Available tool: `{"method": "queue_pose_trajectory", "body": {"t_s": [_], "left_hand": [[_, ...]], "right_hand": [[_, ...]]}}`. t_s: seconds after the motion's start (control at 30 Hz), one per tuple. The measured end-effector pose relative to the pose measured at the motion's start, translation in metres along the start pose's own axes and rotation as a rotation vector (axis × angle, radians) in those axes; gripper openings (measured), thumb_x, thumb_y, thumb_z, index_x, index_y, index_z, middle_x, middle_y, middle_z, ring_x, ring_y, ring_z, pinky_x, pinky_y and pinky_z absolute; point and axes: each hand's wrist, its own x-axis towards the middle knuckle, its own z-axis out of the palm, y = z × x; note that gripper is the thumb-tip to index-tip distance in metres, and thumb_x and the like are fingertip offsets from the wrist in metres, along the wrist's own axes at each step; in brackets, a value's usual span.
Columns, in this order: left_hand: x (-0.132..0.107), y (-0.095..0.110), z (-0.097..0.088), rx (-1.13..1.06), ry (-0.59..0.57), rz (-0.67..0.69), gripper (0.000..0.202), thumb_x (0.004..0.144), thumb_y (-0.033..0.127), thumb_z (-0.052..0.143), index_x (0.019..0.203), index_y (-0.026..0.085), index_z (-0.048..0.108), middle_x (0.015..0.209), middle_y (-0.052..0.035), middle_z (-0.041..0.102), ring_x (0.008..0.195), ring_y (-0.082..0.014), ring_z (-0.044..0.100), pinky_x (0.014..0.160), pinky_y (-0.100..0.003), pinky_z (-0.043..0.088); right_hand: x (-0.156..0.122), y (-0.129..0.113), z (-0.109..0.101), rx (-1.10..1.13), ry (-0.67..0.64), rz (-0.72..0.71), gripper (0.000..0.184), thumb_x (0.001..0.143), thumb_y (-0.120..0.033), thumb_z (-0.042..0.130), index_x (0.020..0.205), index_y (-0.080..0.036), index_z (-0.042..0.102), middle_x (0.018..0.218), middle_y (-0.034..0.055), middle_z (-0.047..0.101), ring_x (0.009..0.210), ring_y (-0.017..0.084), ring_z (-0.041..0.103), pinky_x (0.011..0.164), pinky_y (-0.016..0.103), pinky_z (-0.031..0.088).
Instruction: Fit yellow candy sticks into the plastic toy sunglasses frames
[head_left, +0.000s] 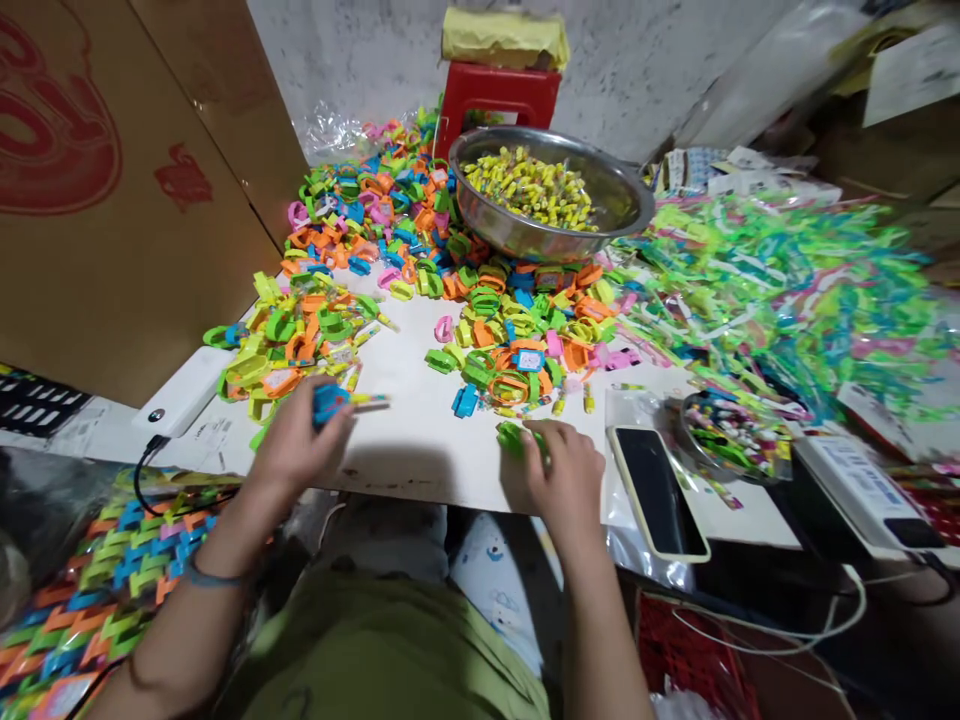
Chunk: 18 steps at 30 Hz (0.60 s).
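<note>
The left hand (300,435) lies at about eight o'clock from the middle of the view, its forearm slanting in from seven o'clock. Thumb and fingers are clamped on a blue plastic piece (327,403), from which a slim yellow tube (370,400) points to three o'clock, above the desk (405,460). The right hand (568,462) sits between four and five o'clock, back turned up and knuckles bent, its forearm rising from between five and six. Its thumb and forefinger are pinched together on a green plastic piece (512,437), which is blurred.

At twelve o'clock from the left hand is a pile of coloured bands (281,325); a larger heap (525,330) lies at eleven from the right hand. The metal basin (517,238) stands at one o'clock from mid-view, and a phone (660,492) lies between three and four from the right hand.
</note>
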Motion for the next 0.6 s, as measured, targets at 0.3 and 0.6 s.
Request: {"method": "queue_pose_trajectory", "body": {"t_s": [0.3, 0.6], "left_hand": [[0.026, 0.04, 0.06, 0.146, 0.015, 0.33, 0.034, 0.091, 0.039, 0.05, 0.117, 0.021, 0.064, 0.128, -0.0118, 0.055, 0.124, -0.0303, 0.045, 0.109, -0.049, 0.029], [0.045, 0.072, 0.148, -0.1, -0.182, 0.214, 0.027, 0.086, 0.043, 0.06, 0.103, 0.022, 0.066, 0.124, -0.0083, 0.057, 0.119, -0.0288, 0.046, 0.1, -0.045, 0.035]], "right_hand": [[0.051, 0.024, 0.021, -0.246, -0.288, 0.061, 0.016, 0.087, -0.034, 0.063, 0.097, -0.026, 0.073, 0.102, 0.0094, 0.064, 0.099, 0.031, 0.05, 0.077, 0.039, 0.027], [0.03, 0.019, 0.012, 0.167, -0.057, 0.011, 0.017, 0.089, -0.037, 0.051, 0.088, -0.02, 0.054, 0.08, 0.0049, 0.064, 0.077, 0.023, 0.057, 0.077, 0.038, 0.038]]}}
